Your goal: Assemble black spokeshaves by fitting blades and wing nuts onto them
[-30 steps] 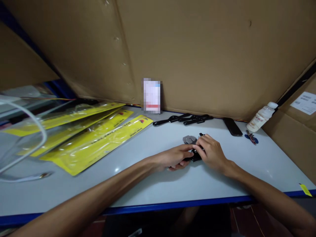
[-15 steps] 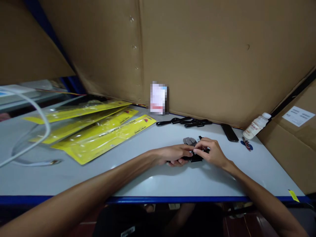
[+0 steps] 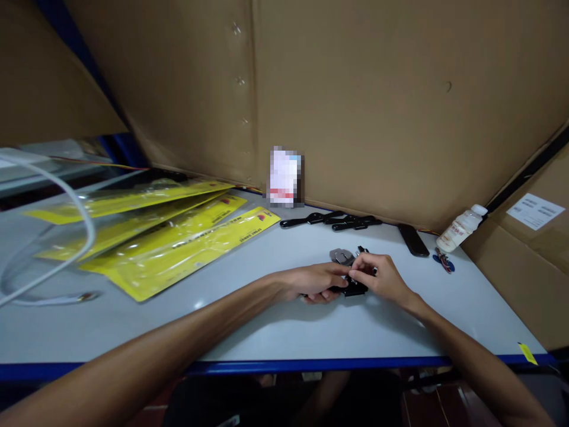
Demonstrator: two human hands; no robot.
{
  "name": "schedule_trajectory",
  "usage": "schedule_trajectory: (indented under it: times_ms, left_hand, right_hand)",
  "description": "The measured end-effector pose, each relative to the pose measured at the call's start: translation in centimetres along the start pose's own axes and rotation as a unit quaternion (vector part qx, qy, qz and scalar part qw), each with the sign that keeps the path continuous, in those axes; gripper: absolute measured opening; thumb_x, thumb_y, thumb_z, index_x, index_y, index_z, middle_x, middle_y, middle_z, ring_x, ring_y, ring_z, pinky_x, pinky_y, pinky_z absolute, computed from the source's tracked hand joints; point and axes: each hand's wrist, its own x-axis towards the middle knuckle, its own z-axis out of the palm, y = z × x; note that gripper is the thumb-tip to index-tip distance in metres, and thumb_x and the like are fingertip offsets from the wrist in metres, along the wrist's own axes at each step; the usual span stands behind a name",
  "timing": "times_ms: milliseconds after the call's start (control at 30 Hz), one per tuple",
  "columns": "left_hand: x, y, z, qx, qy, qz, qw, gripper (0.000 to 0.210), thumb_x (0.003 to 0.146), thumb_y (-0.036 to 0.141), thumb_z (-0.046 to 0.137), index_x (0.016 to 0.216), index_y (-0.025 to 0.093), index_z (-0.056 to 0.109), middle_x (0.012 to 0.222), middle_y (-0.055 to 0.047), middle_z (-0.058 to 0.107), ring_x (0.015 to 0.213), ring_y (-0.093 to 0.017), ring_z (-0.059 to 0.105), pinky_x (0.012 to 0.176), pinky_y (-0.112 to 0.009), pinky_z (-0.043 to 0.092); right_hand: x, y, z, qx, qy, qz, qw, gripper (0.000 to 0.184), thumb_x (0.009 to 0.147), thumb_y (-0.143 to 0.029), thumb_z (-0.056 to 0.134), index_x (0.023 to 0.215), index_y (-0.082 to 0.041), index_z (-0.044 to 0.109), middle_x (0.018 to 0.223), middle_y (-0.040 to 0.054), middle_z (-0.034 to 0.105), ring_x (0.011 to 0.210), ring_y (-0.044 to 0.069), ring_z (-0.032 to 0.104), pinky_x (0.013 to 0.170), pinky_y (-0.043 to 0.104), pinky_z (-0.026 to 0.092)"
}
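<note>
My left hand is wrapped round the dark handle of a black tool with a grey rounded metal plate at its far side. The tool is low over the tabletop, and I cannot tell its exact kind. Above it, my right hand is closed in a pinch, thumb and index finger meeting over the tool's middle close to my left fingertips. Whatever lies between those right fingers is too small or hidden to name. The two hands cover much of the tool.
Several black handled parts lie along the back. Yellow blister packs and a white cable are at left. A blurred upright card leans on the cardboard wall. A black phone-like slab, white bottle and small wire bundle stand right.
Both hands stay on the black tool, with only slight finger movement at the right hand's pinch. The view has shifted a little.
</note>
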Motion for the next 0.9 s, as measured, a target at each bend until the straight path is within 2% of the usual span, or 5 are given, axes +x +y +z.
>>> schedule_trajectory:
  times_ms: [167,533,700,900]
  left_hand:
    - [-0.14,0.15,0.03,0.001,0.013,-0.016,1.000,0.044,0.095,0.032,0.048,0.137,0.022,0.042,0.054,0.011,0.029,0.040,-0.008,0.019,0.040,-0.021,0.011]
    - [-0.41,0.41,0.14,0.016,0.013,-0.011,1.000,0.048,0.095,0.030,0.047,0.142,0.022,0.040,0.056,0.010,0.029,0.041,-0.008,0.020,0.040,-0.023,0.011]
    - [-0.28,0.08,0.10,0.005,0.010,-0.023,1.000,0.045,0.096,0.032,0.046,0.138,0.020,0.042,0.055,0.010,0.029,0.041,-0.008,0.019,0.040,-0.024,0.010]
    - [-0.10,-0.20,-0.03,-0.013,0.007,-0.012,1.000,0.048,0.093,0.038,0.052,0.137,0.021,0.042,0.056,0.011,0.030,0.040,-0.008,0.019,0.041,-0.025,0.008]
  right_hand:
    - [0.02,-0.03,-0.72,-0.107,0.024,-0.049,0.993,0.010,0.084,-0.016,0.064,0.074,-0.018,0.063,0.068,-0.0021,0.061,0.063,0.012,0.052,0.062,0.025,0.038]
    - [-0.35,-0.34,-0.16,-0.023,-0.021,-0.047,0.998,0.015,0.087,-0.020,0.066,0.074,-0.018,0.059,0.063,-0.0051,0.056,0.059,0.010,0.049,0.060,0.023,0.038]
    - [-0.17,0.11,-0.28,-0.092,0.002,-0.067,0.994,0.017,0.089,-0.022,0.063,0.074,-0.019,0.056,0.067,-0.0034,0.057,0.062,0.011,0.048,0.061,0.024,0.037]
    - [-0.17,0.23,-0.56,-0.145,0.009,-0.099,0.984,0.020,0.092,-0.024,0.060,0.073,-0.020,0.053,0.068,-0.0026,0.055,0.063,0.012,0.046,0.062,0.026,0.036]
